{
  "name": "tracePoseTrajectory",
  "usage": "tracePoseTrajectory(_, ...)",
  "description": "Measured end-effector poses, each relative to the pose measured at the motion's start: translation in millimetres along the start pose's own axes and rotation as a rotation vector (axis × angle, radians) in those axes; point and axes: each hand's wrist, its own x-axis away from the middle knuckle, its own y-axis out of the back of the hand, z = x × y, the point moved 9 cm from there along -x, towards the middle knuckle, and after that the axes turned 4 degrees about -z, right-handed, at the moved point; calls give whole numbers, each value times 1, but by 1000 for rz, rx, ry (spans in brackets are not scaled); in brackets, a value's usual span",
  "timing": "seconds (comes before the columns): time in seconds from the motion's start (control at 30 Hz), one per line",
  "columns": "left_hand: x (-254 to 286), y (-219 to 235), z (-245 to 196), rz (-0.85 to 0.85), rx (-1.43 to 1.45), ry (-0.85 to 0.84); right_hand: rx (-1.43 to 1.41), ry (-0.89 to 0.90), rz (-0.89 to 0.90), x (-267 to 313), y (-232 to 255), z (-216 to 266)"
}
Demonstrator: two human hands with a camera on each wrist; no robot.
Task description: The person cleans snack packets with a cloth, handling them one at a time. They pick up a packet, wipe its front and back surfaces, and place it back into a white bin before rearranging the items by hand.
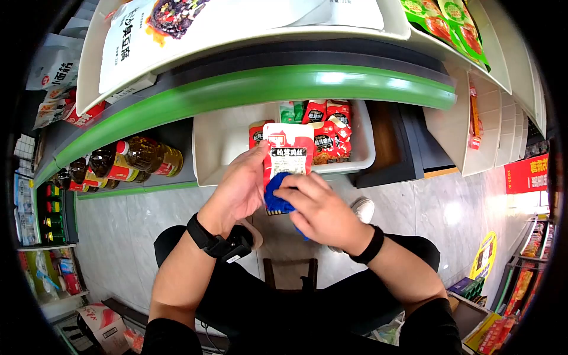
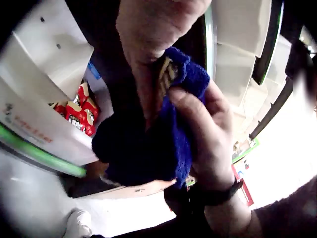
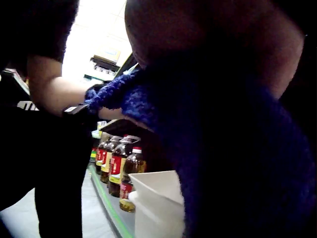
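My left hand (image 1: 239, 186) holds a red and white food packet (image 1: 290, 151) upright by its left side, over the front of a white bin (image 1: 220, 133). In my right hand (image 1: 322, 210) is a blue cloth (image 1: 277, 196), pinched between fingers and thumb against the packet's lower part. The left wrist view shows the cloth (image 2: 185, 134) bunched around the packet's edge, with the right thumb on it. Cloth fills much of the dark right wrist view. Several similar red packets (image 1: 328, 139) lie in the right part of the bin.
A green-edged shelf (image 1: 254, 83) with large white trays of packets overhangs the bin. Bottles of dark oil (image 1: 151, 157) lie in view left of it. Below are a tiled floor (image 1: 402, 207) and a white shoe (image 1: 362, 210). More stocked shelves stand at both sides.
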Motion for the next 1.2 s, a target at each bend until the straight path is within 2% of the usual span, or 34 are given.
tracePoseTrajectory(0.1,2,-2,-3,-33,-25,-28,50,-28,-27,1,1,-3)
tracePoseTrajectory(0.2,3,-6,-2,-37,-12,-36,171,-19,-147,-7,22,-7)
tracePoseTrajectory(0.33,8,-13,11,-45,-29,33,226,-133,-328,-11,49,-31)
tracePoseTrajectory(0.47,7,-6,15,-71,-12,56,128,-111,-215,-7,26,-21)
tracePoseTrajectory(0.6,0,9,11,-103,-72,-22,134,-7,-50,-2,-3,2)
tracePoseTrajectory(0.7,0,13,2,-166,-46,-49,-12,-30,-20,0,-11,3)
tracePoseTrajectory(0.8,1,9,-18,-70,15,-79,-71,60,152,10,-29,13)
tracePoseTrajectory(0.9,5,10,-33,-127,-5,-182,6,-31,15,5,-11,2)
tracePoseTrajectory(0.93,7,7,-35,-136,-21,-210,48,-32,-83,1,3,-1)
tracePoseTrajectory(0.97,8,7,-34,-131,-25,-207,70,-35,-113,-3,15,-5)
tracePoseTrajectory(1.07,10,4,-30,-114,-76,-179,82,-150,-388,-5,53,-19)
tracePoseTrajectory(1.1,12,-3,-27,-82,-41,-158,79,-199,-420,-7,58,-22)
tracePoseTrajectory(1.2,13,-19,-11,-8,78,-123,167,-126,-331,-10,38,-20)
